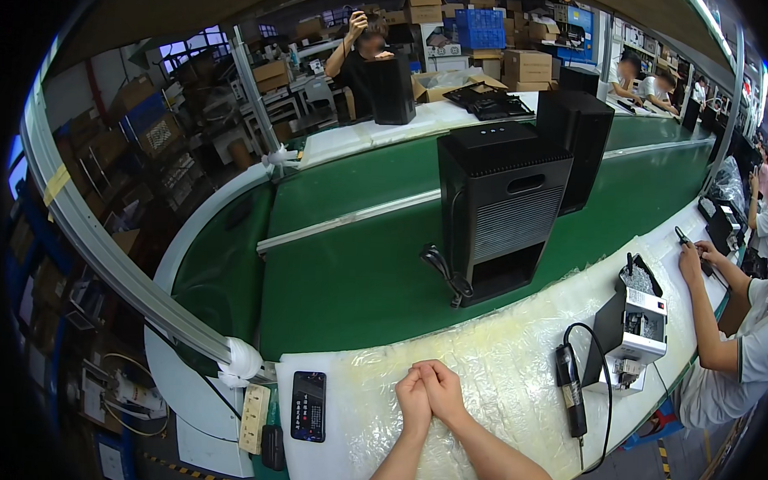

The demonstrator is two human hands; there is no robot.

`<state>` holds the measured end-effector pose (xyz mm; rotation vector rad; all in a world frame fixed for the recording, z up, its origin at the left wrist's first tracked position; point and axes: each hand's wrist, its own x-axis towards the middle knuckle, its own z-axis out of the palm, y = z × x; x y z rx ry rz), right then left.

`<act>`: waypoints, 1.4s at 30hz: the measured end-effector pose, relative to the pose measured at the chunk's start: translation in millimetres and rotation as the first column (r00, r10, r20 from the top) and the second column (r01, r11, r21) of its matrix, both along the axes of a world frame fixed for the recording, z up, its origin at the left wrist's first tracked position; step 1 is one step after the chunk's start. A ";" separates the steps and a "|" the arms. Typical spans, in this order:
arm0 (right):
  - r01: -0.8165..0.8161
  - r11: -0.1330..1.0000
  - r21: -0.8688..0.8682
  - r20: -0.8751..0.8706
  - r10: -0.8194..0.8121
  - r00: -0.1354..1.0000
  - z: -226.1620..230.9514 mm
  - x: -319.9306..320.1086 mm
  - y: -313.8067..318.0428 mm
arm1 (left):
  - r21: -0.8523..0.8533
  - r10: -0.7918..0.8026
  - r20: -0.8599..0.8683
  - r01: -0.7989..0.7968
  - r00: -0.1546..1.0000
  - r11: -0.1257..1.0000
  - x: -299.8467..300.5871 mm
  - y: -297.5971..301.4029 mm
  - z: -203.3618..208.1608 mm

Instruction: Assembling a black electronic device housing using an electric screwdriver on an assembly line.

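Note:
My left hand [412, 402] and my right hand [443, 390] rest clasped together on the plastic-covered bench edge [366, 392]. Their fingers are closed against each other, and no object shows in them. Left of them lies a dark smartphone [309, 407], screen up. To their right is a black electric screwdriver [571, 390] with a cable, its bit pointing toward me. Beyond my hands, a tall black appliance with a slatted grille [511, 223] stands upright on the green conveyor belt [348, 298], its coiled power cord [446, 272] hanging at its left side. Neither hand touches it.
Another black appliance [578, 145] stands behind the first. A screw feeder box [643, 325] sits right of the screwdriver. A power strip [253, 417] lies at the bench's left end, near a metal post [129, 265]. Co-workers sit at right [740, 345] and across the belt [356, 78].

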<state>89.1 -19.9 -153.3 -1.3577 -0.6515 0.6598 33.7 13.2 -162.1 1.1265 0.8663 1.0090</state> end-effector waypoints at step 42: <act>-0.017 0.999 -0.039 -0.011 0.016 1.000 10.6 -0.1 -1.6 | -0.010 0.004 -0.001 -0.004 1.000 1.000 0.0 1.6 -3.3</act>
